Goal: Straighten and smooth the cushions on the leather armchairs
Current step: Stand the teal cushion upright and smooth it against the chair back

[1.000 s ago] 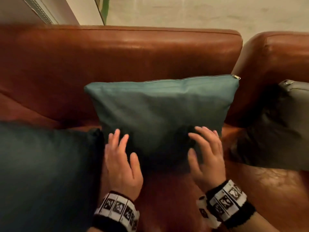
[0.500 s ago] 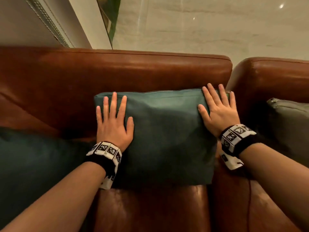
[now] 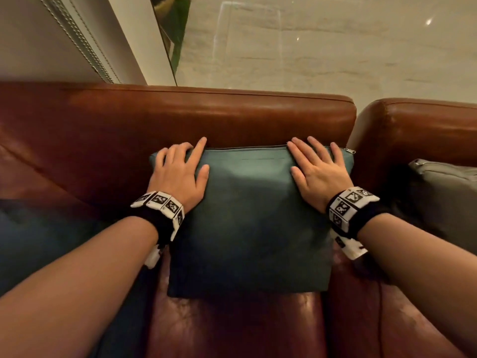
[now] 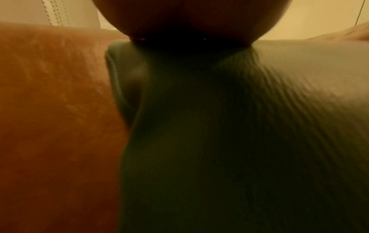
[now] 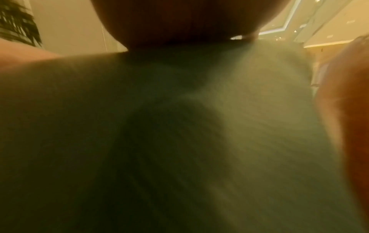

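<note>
A teal cushion point(image 3: 247, 223) leans upright against the back of the brown leather armchair point(image 3: 206, 112), its zip along the top edge. My left hand point(image 3: 178, 169) lies on the cushion's upper left corner, outer fingers bent over the corner, forefinger straight along the top. My right hand point(image 3: 317, 169) lies flat on the upper right part, fingers spread and straight. Both wrist views are blurred: the teal cushion point(image 4: 239, 126) fills the left wrist view beside brown leather point(image 4: 55, 110), and the cushion point(image 5: 159, 126) fills the right wrist view, with each palm dark at the top.
A dark blue cushion point(image 3: 51, 249) lies at the left of the seat. A grey cushion point(image 3: 446, 197) sits on the neighbouring leather armchair point(image 3: 418, 125) at the right. Pale tiled floor point(image 3: 322, 52) and a wall point(image 3: 51, 34) lie behind the chair backs.
Both hands slid up the teal cushion from its lower part to its top edge. The left hand's outer fingers now bend over the top left corner. The view rose and tilted further down.
</note>
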